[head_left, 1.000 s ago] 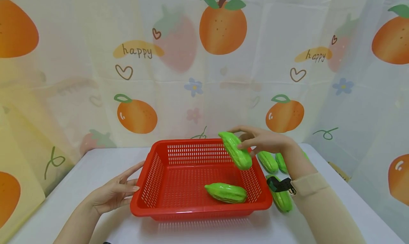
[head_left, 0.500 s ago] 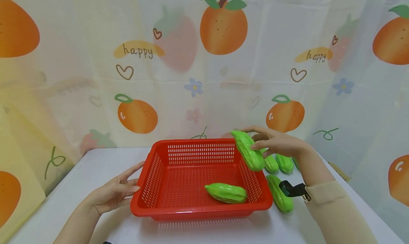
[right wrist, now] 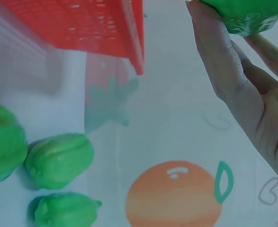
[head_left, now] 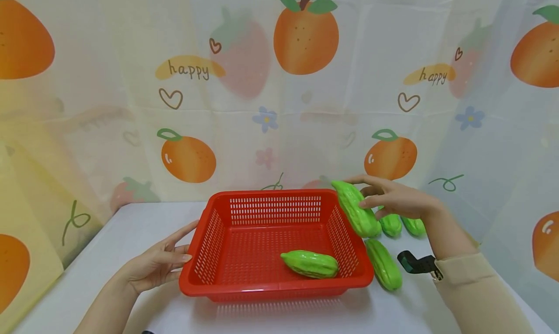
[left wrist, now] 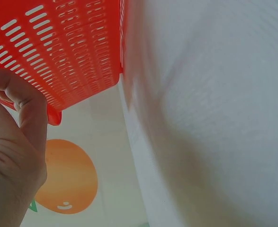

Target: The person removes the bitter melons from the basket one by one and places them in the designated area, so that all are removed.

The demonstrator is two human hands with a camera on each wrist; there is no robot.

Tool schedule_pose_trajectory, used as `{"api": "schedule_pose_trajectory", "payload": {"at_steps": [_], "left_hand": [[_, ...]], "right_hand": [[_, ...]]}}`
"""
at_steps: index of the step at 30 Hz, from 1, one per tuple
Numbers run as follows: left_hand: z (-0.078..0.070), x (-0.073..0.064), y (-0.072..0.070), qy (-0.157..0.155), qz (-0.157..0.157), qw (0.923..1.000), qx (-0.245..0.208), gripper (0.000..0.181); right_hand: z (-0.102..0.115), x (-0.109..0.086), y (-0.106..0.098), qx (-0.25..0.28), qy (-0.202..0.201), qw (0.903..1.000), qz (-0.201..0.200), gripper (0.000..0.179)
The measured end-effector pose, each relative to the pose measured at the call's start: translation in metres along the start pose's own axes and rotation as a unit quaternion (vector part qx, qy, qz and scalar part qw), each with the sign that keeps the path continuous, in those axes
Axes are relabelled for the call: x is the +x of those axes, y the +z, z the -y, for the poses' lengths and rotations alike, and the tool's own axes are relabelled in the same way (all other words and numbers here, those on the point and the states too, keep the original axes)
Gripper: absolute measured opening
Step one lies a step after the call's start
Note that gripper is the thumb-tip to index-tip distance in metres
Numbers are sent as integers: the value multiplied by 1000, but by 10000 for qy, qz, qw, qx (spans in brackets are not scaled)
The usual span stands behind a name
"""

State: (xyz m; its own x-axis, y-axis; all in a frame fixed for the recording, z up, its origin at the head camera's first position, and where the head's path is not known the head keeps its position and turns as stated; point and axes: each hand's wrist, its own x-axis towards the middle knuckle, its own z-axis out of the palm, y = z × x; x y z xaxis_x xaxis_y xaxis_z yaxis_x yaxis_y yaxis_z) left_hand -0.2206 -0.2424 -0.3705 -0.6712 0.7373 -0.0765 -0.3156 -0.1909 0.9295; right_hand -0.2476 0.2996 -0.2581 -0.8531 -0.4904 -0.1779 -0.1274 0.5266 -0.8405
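Observation:
My right hand (head_left: 395, 198) grips a bright green, ridged bitter melon (head_left: 355, 210) between thumb and fingers. That melon tilts, its pointed tip up and to the left, and overlaps the right rim of the red plastic basket (head_left: 244, 289) in the head view. In the right wrist view only the lower part of the held melon (right wrist: 252, 16) shows. A second bitter melon (head_left: 310, 264) lies inside the basket, near its front right. At the basket's left side, my left hand (head_left: 155, 263) holds the rim, thumb on the outside; some of its fingers are partly hidden beneath it.
Beside the basket's front right corner, one bitter melon (head_left: 384, 265) lies on the white table (head_left: 159, 215). More melons (head_left: 413, 226) sit behind it at the right. A fruit-patterned curtain (head_left: 305, 144) hangs close behind the table.
My right hand has carried the bitter melon rightward, from above the basket's inside to its right rim. The left hand, the basket and the melon in it have stayed in place.

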Motion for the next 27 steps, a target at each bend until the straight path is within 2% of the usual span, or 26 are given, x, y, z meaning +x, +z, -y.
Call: {"api": "schedule_pose_trajectory", "payload": {"at_steps": [18, 27], "left_hand": [[-1, 0, 3, -6, -86, 10000, 11, 69], [0, 0, 4, 13, -84, 10000, 15, 70]], "right_hand": [[-44, -19, -15, 421, 381, 9983, -105, 61], [-66, -34, -25, 341, 528, 9979, -165, 60]]}}
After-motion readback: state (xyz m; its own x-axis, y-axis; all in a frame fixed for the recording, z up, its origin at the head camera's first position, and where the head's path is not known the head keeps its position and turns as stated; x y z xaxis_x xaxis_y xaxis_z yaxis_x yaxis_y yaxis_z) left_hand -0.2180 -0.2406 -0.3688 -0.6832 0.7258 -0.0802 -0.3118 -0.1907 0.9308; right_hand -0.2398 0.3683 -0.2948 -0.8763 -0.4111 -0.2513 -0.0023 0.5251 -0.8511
